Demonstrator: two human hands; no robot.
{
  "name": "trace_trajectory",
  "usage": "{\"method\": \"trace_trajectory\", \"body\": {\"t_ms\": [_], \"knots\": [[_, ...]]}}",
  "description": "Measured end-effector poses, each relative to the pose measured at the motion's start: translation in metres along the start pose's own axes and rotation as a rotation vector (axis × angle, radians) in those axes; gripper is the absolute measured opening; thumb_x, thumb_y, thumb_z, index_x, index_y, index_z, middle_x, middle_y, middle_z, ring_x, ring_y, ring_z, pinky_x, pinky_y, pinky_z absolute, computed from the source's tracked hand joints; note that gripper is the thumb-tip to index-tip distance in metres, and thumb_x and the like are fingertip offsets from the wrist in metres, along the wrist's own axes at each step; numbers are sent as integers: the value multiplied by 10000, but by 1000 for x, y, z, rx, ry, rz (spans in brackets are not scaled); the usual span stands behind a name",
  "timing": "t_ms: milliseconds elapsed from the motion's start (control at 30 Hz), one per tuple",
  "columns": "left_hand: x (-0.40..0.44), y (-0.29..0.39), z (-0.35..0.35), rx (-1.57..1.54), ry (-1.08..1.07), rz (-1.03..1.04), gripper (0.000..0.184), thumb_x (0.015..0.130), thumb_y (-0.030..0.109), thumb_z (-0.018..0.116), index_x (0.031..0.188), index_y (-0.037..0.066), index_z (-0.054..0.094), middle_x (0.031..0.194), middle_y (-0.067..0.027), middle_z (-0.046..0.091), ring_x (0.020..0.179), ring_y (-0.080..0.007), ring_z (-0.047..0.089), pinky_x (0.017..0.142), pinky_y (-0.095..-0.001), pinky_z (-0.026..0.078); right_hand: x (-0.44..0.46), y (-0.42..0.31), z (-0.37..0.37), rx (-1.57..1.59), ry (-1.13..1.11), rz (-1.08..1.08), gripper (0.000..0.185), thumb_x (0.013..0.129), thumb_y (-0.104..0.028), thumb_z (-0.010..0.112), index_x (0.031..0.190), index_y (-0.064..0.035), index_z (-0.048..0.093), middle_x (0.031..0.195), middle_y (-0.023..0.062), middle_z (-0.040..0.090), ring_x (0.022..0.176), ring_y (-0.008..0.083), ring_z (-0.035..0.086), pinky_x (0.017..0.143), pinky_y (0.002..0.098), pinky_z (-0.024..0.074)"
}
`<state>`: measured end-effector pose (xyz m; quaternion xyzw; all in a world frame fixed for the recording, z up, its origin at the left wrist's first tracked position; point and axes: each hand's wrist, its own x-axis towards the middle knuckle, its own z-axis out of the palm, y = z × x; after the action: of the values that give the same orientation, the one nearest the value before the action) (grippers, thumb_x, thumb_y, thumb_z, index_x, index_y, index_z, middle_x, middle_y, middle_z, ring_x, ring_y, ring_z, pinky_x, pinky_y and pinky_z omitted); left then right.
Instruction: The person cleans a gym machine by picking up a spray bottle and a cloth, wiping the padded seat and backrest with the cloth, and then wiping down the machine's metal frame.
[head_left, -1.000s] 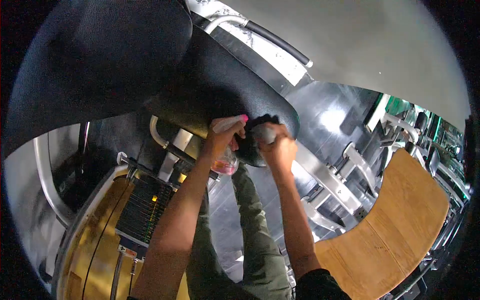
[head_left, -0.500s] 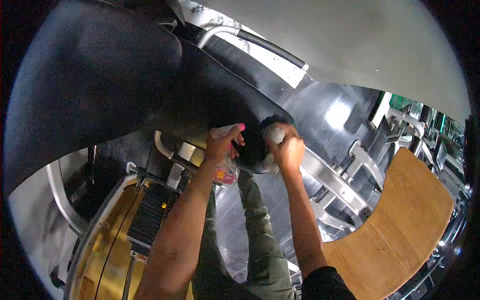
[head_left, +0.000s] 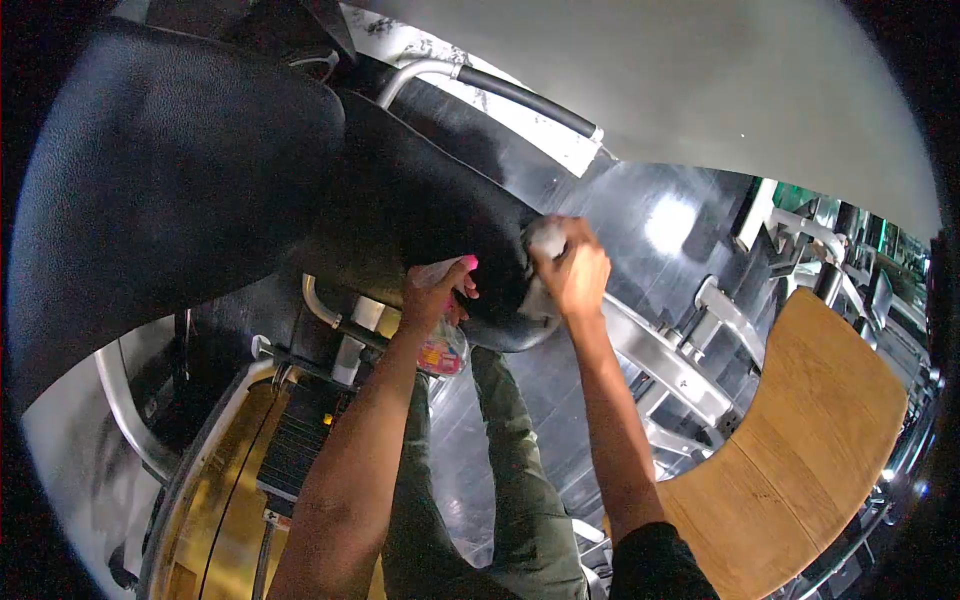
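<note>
My left hand (head_left: 436, 296) is wrapped round the neck of a clear spray bottle (head_left: 443, 355) with a pink nozzle tip and a colourful label; the bottle hangs upright below the fingers. In my right hand (head_left: 575, 268) is a crumpled whitish cloth (head_left: 537, 300), pressed against the rounded right end of a black padded seat (head_left: 470, 220). Part of the cloth hangs below the fingers along the seat's edge. A larger black pad (head_left: 190, 170) adjoins the seat at the left.
A bar with a black grip (head_left: 525, 95) lies beyond the seat. Below left stands a weight stack (head_left: 300, 440) in a yellow-panelled frame. A curved wooden panel (head_left: 790, 450) is at the right, beside silver machine frames (head_left: 670, 370). My legs are below the hands.
My right hand has moved with the cloth along the seat's end, lately upward in view. My left hand still holds the bottle. The view has shifted slightly.
</note>
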<state>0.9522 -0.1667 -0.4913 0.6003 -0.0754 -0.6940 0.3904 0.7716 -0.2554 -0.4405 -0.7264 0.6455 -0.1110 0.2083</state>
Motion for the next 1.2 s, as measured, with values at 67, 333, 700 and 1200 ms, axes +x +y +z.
{"method": "trace_trajectory", "body": {"t_ms": [67, 333, 700, 1200], "knots": [[-1, -1, 0, -12, 7, 4, 331, 838, 328, 673, 815, -2, 662, 669, -97, 637, 394, -171, 564, 316, -276, 416, 8, -4, 3, 24, 37, 49, 302, 719, -199, 711, 1006, -132, 644, 939, 117, 631, 804, 359, 630, 695, 451, 507], [0, -2, 1, -21, 19, 22, 326, 830, 332, 683, 804, 8, 665, 671, -97, 636, 393, -166, 558, 329, -273, 433, -21, -7, 2, -36, -150, -37, 371, 672, -234, 756, 1013, -146, 639, 977, 91, 619, 804, 321, 647, 696, 421, 514], [-1, 0, 1, -65, 3, 10, 322, 800, 322, 712, 784, 6, 656, 685, -86, 635, 445, -160, 582, 350, -285, 463, 50, -10, 28, -42, -44, 214, 425, 702, -352, 730, 1026, -87, 654, 1003, 182, 651, 881, 382, 635, 770, 434, 515], [0, 0, -2, 39, 5, 12, 381, 855, 314, 654, 992, -41, 648, 712, -113, 641, 446, -187, 598, 344, -269, 450, 23, 5, -2, 62, -67, 262, 404, 686, -301, 755, 996, -61, 657, 936, 193, 649, 855, 385, 636, 754, 451, 514]]}}
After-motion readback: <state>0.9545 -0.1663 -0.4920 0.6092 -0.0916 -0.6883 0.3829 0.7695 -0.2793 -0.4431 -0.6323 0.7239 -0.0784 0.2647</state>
